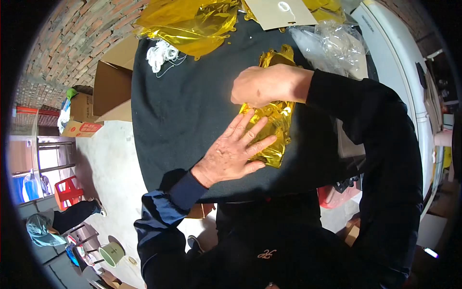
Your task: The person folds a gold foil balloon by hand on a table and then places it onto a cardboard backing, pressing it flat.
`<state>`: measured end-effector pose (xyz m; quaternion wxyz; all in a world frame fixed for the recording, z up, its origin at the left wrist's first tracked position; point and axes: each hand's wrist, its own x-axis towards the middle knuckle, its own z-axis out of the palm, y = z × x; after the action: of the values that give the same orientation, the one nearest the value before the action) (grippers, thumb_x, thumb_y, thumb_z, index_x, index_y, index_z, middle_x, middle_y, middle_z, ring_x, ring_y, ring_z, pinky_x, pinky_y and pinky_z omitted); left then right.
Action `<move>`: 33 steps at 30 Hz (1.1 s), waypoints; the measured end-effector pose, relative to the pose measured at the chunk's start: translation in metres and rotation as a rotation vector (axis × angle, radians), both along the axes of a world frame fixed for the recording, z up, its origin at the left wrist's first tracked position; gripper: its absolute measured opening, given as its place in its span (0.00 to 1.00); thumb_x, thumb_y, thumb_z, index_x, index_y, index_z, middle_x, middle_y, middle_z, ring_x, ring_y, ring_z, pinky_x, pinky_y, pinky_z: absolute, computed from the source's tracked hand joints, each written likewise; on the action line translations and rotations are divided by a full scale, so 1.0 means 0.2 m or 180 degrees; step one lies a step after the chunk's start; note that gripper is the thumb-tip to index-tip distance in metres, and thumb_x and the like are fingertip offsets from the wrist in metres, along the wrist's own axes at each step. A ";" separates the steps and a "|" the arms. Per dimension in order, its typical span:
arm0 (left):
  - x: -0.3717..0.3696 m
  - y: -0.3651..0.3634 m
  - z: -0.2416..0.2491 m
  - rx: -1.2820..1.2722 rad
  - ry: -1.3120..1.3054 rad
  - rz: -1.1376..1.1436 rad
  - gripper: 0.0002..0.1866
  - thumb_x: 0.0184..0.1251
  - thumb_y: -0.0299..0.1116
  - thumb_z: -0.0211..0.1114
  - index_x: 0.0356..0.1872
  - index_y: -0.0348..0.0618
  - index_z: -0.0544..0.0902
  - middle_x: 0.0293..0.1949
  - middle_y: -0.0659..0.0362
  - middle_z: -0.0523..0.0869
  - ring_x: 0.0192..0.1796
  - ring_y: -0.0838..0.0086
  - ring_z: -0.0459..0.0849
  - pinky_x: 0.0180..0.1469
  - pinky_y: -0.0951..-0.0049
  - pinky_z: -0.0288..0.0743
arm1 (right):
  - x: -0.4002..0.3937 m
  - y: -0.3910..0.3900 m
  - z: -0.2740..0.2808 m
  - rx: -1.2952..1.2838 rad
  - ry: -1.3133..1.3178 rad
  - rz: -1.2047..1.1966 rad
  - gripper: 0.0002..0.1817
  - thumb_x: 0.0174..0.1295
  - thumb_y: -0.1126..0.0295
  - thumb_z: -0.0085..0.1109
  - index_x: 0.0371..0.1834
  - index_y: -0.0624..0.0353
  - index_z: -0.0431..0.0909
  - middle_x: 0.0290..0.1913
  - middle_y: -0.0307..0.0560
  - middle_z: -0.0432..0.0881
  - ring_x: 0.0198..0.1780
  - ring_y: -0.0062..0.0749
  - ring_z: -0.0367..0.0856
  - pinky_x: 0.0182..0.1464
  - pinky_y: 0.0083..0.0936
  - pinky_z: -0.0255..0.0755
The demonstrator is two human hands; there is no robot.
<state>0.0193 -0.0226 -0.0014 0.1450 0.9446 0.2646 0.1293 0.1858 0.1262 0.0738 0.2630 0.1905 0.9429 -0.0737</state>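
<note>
A folded piece of shiny gold foil [278, 139] lies on the black cloth-covered table [192, 111]. My left hand [236, 147] rests flat on its left part, palm down, fingers spread. Across the foil's upper part lies my right hand [260, 89], bent at the wrist with its fingers curled under and hidden; what they hold, if anything, cannot be seen. Some foil shows above the right wrist. Larger gold foil sheets [192, 29] lie at the far edge, beside a bundle of white string [161, 55].
A beige card [281, 14] and clear plastic bags [332, 48] lie at the far right of the table. Cardboard boxes [113, 91] stand left of it. Another person [45, 229] sits at the lower left near a red stool [69, 192] and a green bucket [111, 254].
</note>
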 end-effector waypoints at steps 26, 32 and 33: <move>-0.10 -0.02 -0.06 0.0275 0.0261 0.1202 0.39 0.89 0.61 0.46 0.87 0.45 0.66 0.88 0.47 0.62 0.90 0.52 0.57 0.90 0.43 0.44 | 0.18 0.07 -0.14 -0.1521 0.0554 -0.1371 0.15 0.67 0.63 0.71 0.48 0.64 0.86 0.42 0.54 0.92 0.46 0.49 0.92 0.46 0.44 0.82; -0.09 -0.01 -0.06 0.0344 0.0300 0.1206 0.40 0.87 0.63 0.49 0.86 0.46 0.67 0.87 0.48 0.65 0.89 0.53 0.59 0.90 0.43 0.45 | 0.23 -0.05 -0.19 0.0546 0.1308 -0.0683 0.13 0.64 0.62 0.73 0.39 0.59 0.81 0.44 0.50 0.89 0.50 0.50 0.88 0.52 0.45 0.79; -0.09 -0.01 -0.06 0.0356 0.0310 0.1204 0.40 0.87 0.64 0.49 0.86 0.47 0.67 0.87 0.48 0.66 0.89 0.53 0.59 0.90 0.43 0.45 | 0.24 -0.09 -0.20 0.1047 0.1505 -0.0570 0.12 0.63 0.63 0.73 0.38 0.57 0.81 0.45 0.48 0.89 0.51 0.48 0.87 0.53 0.44 0.78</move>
<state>0.0016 -0.0250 -0.0128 0.0525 0.8898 0.4364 0.1229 0.2332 0.1075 0.0346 -0.0058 0.2905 0.9568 0.0148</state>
